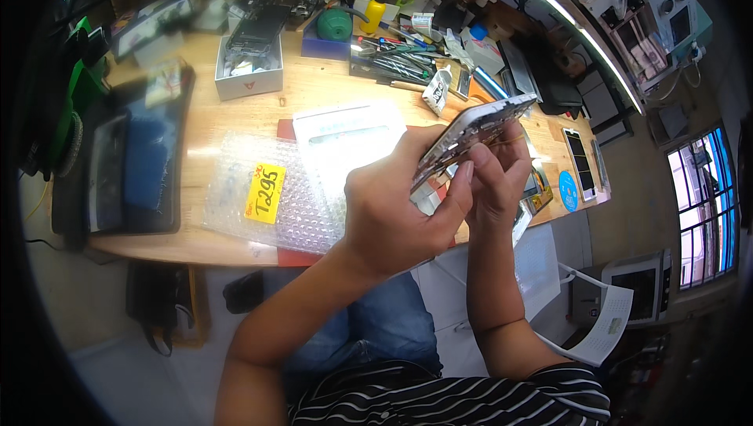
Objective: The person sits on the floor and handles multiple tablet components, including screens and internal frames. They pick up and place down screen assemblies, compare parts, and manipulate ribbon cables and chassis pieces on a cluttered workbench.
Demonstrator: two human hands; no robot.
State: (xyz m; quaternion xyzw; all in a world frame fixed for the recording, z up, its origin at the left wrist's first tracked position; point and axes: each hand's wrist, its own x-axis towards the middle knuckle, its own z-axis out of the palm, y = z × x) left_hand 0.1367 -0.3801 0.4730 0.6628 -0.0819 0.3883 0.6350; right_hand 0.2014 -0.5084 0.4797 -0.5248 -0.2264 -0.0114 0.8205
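Note:
My left hand [392,210] grips an opened flat device [471,126], phone- or tablet-like, by its lower left end. The device is tilted up above the table, with its bare inner parts turned toward my right hand. My right hand [500,183] is at the device's inner side, thumb and fingers drawn together. A thin yellow-orange strip or wire [496,141] shows by those fingers; whether they pinch it is hard to see. Below my left hand lie a clear bubble-wrap bag [307,191] with a yellow label [265,193] and a bright white sheet or flat box [349,118].
A white box of dark parts [249,81] stands at the back left. A tray of tools [392,63], a yellow bottle [374,16] and a green round thing [335,24] fill the back. A dark mat [169,151] lies left, a white phone panel [580,161] right.

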